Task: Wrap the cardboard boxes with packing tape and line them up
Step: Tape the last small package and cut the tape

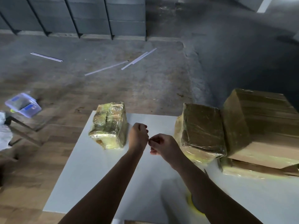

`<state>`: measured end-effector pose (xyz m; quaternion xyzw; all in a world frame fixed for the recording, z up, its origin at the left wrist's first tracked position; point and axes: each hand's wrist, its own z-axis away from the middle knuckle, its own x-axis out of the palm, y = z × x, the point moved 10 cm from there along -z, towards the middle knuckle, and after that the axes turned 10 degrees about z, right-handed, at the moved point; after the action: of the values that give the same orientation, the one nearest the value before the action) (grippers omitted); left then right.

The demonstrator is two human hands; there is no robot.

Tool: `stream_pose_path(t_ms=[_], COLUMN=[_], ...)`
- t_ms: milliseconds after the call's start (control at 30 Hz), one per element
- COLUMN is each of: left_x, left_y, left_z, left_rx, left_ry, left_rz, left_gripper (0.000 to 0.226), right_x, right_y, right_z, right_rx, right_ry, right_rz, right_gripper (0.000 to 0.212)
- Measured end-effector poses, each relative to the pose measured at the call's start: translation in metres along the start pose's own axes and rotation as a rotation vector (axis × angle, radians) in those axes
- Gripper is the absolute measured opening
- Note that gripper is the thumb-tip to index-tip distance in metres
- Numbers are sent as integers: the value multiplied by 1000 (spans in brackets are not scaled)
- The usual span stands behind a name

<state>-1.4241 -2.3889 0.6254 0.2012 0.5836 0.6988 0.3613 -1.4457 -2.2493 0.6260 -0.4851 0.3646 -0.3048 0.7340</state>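
Left hand (138,136): raised over the middle of the tabletop, fingers curled in, its fingertips meeting those of the other hand.
Right hand (163,147): just right of the left one, fingers also curled; whether the 2 hands pinch something thin between them cannot be told.
Tabletop (77,178): white, with 3 boxes on its far half.
Small box (109,125): far left of the hands, fully wrapped in glossy yellowish tape, standing apart from the others.
Middle box (201,129): right of the hands, brown, covered in shiny wrap, touching the large box beside it.
Large box (262,122): far right, plain brown cardboard, tilted, resting on a flat taped piece (258,169).
Yellow object (191,205): near edge, mostly hidden under the right forearm; cannot tell what it is.
Scale (22,104): on a stool at the left, blurred.
Floor (48,159): wood near, grey concrete farther off, with white strips (139,58) lying on it.
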Motion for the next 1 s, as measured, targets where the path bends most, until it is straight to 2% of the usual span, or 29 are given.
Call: stream_pose_path(t_ms=[67, 133, 233, 367, 467, 567, 733, 867, 1000], left_x=[-11, -10, -7, -14, -24, -34, -44, -45, -46], left_y=[6, 1, -21, -65, -86, -98, -98, -86, -66], left_z=[-9, -15, -16, -8, -6, -4, -6, -6, -9], left_rx=[87, 92, 43, -91, -116, -127, -99, -38, 32], left_ry=[-36, -153, -306, -479, -580, -652, -680, -696, -675], left_rz=[-132, -172, -197, -224, -295, -356, -423, -449, -445], left_gripper=[23, 22, 20, 18, 20, 20, 20, 19, 18], right_x=[5, 17, 45, 70, 80, 85, 87, 75, 76], right_y=[3, 10, 50, 105, 131, 142, 145, 146, 147], right_z=[-1, -2, -3, 4, 8, 11, 6, 5, 5], right_rx=[-25, -45, 65, 235, 328, 340, 329, 377, 401], right_ry=[88, 111, 48, 50, 42, 35, 63, 59, 29], right_rz=[215, 448, 599, 782, 902, 989, 1057, 1096, 1029], right_gripper=[9, 6, 7, 11, 10, 9, 8, 28, 19])
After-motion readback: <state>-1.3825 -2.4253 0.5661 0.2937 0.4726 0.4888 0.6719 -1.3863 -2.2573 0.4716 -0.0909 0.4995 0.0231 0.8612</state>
